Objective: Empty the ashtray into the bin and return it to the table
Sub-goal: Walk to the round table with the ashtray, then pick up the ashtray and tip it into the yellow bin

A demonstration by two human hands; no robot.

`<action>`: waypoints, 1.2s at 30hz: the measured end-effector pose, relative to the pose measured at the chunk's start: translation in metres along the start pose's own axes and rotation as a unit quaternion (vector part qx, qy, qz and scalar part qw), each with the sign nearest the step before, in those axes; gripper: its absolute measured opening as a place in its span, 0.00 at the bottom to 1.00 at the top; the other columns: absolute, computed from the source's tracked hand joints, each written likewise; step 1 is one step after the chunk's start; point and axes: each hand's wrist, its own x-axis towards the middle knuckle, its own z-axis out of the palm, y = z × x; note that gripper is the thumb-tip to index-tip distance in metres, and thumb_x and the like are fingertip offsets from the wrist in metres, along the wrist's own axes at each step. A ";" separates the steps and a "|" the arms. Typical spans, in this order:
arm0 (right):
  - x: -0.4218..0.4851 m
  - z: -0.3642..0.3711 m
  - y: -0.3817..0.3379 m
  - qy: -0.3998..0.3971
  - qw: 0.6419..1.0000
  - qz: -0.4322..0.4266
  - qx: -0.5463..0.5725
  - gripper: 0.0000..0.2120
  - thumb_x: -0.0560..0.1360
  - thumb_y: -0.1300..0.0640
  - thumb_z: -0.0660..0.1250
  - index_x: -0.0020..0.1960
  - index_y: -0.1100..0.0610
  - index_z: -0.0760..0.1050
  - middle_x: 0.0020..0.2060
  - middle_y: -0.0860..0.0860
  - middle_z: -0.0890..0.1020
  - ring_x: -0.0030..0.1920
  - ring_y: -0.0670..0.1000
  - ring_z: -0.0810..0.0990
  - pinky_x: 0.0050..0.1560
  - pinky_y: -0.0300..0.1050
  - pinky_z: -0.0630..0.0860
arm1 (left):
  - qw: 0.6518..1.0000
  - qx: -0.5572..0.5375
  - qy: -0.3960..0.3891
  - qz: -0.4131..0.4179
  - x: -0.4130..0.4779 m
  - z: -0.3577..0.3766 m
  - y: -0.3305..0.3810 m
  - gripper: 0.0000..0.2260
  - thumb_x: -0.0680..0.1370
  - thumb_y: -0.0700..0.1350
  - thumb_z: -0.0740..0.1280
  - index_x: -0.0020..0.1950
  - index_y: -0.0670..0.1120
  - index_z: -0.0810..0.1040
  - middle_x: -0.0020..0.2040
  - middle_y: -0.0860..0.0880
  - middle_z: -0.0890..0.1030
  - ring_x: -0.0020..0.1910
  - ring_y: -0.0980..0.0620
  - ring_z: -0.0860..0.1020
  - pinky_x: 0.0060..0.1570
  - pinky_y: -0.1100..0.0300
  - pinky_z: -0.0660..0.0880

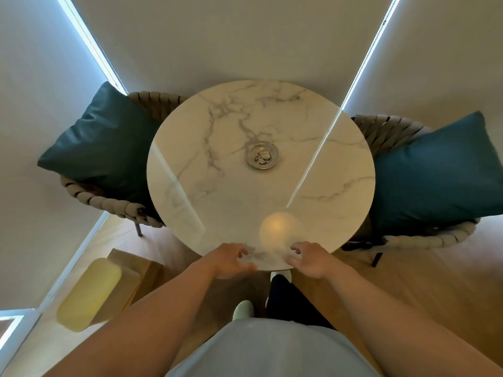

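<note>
A round ashtray (261,156) sits flat near the middle of the round marble table (190,148), its open side facing up and a grey heap of ash in its bowl; being round, it has no long axis. Both hands hover over the near edge of the table, well apart from the ashtray. The left hand (231,260) and the right hand (310,259) have loosely curled, parted fingers and grip nothing. A bin (109,289) with a yellowish lid stands on the floor to the left of the table. Chairs with blue cushions (100,142) flank the table.
</note>
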 end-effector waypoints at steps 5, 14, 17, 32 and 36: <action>0.035 -0.037 -0.002 -0.005 1.000 -0.006 0.003 0.33 0.78 0.38 0.61 0.75 0.57 0.64 0.71 0.56 0.72 0.69 0.57 0.72 0.64 0.47 0.69 | 1.000 0.012 0.012 -0.019 0.035 -0.028 0.018 0.28 0.74 0.64 0.66 0.67 0.49 0.73 0.64 0.48 0.77 0.59 0.50 0.76 0.60 0.55 0.71; 0.103 -0.117 -0.004 0.004 0.999 -0.039 -0.006 0.32 0.77 0.38 0.63 0.73 0.57 0.68 0.68 0.56 0.76 0.67 0.56 0.74 0.63 0.44 0.68 | 0.994 -0.031 0.079 -0.065 0.094 -0.095 0.048 0.27 0.74 0.62 0.69 0.67 0.47 0.74 0.63 0.47 0.77 0.59 0.50 0.76 0.55 0.59 0.71; 0.123 -0.139 -0.005 0.007 0.999 -0.047 -0.017 0.30 0.77 0.39 0.64 0.72 0.57 0.70 0.66 0.56 0.77 0.67 0.56 0.74 0.63 0.44 0.68 | 0.991 -0.043 0.103 -0.078 0.110 -0.109 0.055 0.26 0.74 0.61 0.69 0.66 0.48 0.74 0.62 0.47 0.78 0.57 0.51 0.76 0.55 0.59 0.71; 0.200 -0.205 -0.040 0.033 0.998 -0.047 -0.026 0.32 0.75 0.45 0.71 0.73 0.57 0.66 0.63 0.57 0.79 0.63 0.57 0.76 0.61 0.45 0.70 | 0.981 0.029 0.157 -0.105 0.191 -0.186 0.050 0.30 0.73 0.60 0.70 0.71 0.49 0.67 0.64 0.47 0.76 0.61 0.47 0.76 0.59 0.49 0.74; 0.215 -0.207 -0.054 0.037 0.997 -0.061 -0.033 0.31 0.74 0.50 0.73 0.70 0.60 0.65 0.56 0.58 0.80 0.56 0.59 0.78 0.57 0.52 0.75 | 0.981 0.045 0.152 -0.112 0.210 -0.197 0.044 0.36 0.71 0.59 0.72 0.74 0.50 0.61 0.63 0.47 0.77 0.60 0.45 0.76 0.58 0.47 0.74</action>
